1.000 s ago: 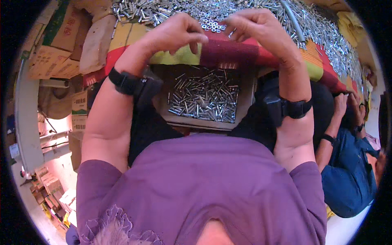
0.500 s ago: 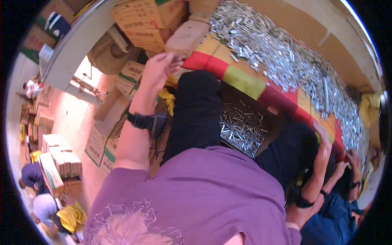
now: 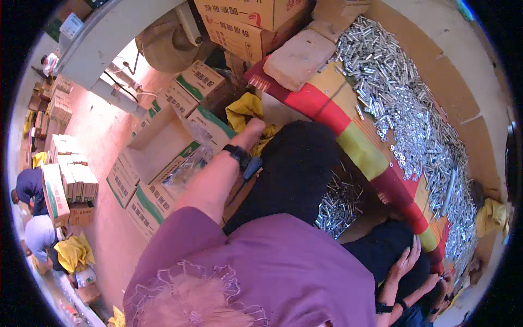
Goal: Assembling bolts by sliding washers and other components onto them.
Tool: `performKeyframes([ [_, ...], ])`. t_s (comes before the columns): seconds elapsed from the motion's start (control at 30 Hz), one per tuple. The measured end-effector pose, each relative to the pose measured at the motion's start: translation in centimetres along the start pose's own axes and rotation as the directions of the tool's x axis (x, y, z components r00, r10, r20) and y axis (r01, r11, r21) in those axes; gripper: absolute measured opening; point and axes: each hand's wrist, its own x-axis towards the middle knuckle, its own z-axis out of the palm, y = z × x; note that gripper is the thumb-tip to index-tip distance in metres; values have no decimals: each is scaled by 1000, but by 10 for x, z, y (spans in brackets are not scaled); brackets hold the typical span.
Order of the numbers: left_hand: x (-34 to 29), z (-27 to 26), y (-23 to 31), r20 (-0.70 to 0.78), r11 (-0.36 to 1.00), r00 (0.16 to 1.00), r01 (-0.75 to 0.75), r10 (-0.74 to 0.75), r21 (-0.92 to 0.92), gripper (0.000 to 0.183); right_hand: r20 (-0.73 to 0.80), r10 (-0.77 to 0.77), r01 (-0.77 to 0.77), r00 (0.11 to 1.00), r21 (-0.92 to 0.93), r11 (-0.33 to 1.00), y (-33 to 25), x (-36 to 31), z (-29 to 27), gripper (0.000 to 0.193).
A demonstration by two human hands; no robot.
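Note:
My left hand reaches down beside my left knee, at a bunched yellow cloth. Its fingers are hidden, so whether it grips the cloth cannot be told. A black band with a small case circles that wrist. On the dark trouser leg at the right rests my right hand, fingers stretched out and nothing visible in it. Past my knees, a heap of shiny metal bolt-like pieces, with small nuts or rings among them, covers a work surface edged with red and yellow-green cloth.
Between my legs lies a container of metal pieces. A pale slab sits on the cloth's far corner. Cartons are stacked behind it, and an open carton stands at left. A co-worker's hands are close on the right.
My left hand has come down from beside the slab to the yellow cloth. My right hand has left the cloth edge for the trouser leg. The whole view has shifted.

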Motion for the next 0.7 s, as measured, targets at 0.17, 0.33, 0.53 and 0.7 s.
performKeyframes([
  [0.17,102,-59,-138,-261,994,959,98,-108,-54,28,66,-50,38,997,166,985,4,27,30,43],
  [0.33,45,17,-47,-121,996,992,-16,27,90,33,61,78,-83,995,86,993,5,11,9,47],
  [0.53,59,-9,-95,207,835,872,318,-443,448,32,129,69,-83,989,106,991,2,35,23,49],
  [0.7,67,4,-153,433,467,841,-540,323,700,32,109,56,-67,992,99,993,4,29,19,45],
])
